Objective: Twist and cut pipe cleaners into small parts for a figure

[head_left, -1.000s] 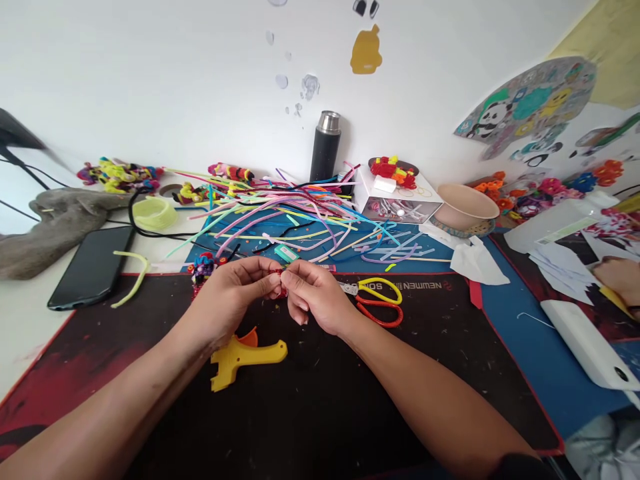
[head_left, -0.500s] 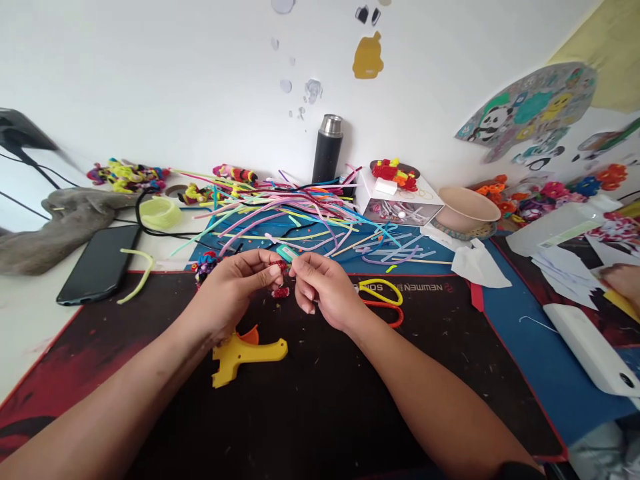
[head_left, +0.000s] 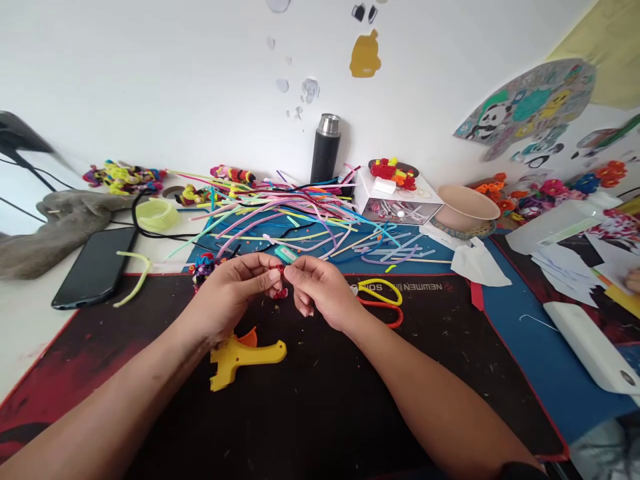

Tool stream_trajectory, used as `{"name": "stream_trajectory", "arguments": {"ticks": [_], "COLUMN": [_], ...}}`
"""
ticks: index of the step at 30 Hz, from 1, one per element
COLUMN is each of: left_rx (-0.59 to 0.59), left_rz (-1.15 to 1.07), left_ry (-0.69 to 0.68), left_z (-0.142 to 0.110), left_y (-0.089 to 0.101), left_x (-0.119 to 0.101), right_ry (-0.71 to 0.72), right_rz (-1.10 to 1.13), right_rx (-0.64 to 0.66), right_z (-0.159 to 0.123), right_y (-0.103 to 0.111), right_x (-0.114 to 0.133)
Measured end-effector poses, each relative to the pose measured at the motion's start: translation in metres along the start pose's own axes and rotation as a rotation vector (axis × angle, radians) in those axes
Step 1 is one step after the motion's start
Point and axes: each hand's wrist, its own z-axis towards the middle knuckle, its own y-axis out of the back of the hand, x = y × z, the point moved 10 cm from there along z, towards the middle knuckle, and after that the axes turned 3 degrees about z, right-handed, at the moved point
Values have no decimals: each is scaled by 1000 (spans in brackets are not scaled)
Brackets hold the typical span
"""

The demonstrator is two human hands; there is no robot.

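Above the dark mat, my left hand (head_left: pixel 245 283) pinches a small red glittery pipe cleaner (head_left: pixel 280 293) between thumb and fingers. My right hand (head_left: pixel 320 287) has its thumb and forefinger closed at the same red piece, fingertips almost meeting those of the left. Part of the piece dangles below the fingers; the rest is hidden by them. Just behind the hands lies a small teal object (head_left: pixel 286 254). Scissors (head_left: pixel 383 290) with yellow and red handles lie right of my right hand. Under my left wrist rests a yellow plastic tool (head_left: pixel 250 357) with an orange part.
Many coloured pipe cleaners (head_left: pixel 280 207) are heaped along the back, before a black flask (head_left: pixel 326 150). A phone (head_left: pixel 95 267) lies left. A white box (head_left: pixel 395 200), a bowl (head_left: pixel 467 207) and a white device (head_left: pixel 590 347) stand right. Another person's hand (head_left: pixel 633 280) shows at the right edge.
My right hand has shifted slightly left, closer to my left fingertips. The red piece's hanging part has turned a little. The other person's hand has moved right.
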Motion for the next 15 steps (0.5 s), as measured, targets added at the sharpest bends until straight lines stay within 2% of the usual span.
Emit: {"name": "stream_trajectory", "arguments": {"ticks": [8,12,15], "left_rx": [-28,-57,-52], "left_rz": [185,272,339], "left_ry": [-61,-109,-149], "left_z": [0,0,-2], "left_y": [9,8,6], "left_x": [5,-2,-10], "right_ry": [39,68,57], "right_rz": [-70,-115,-120], "right_rx": [4,-42,-27], "right_z": [3,5,5], "right_y": [0,1,-1], "right_x": [-7,-9,-6]}}
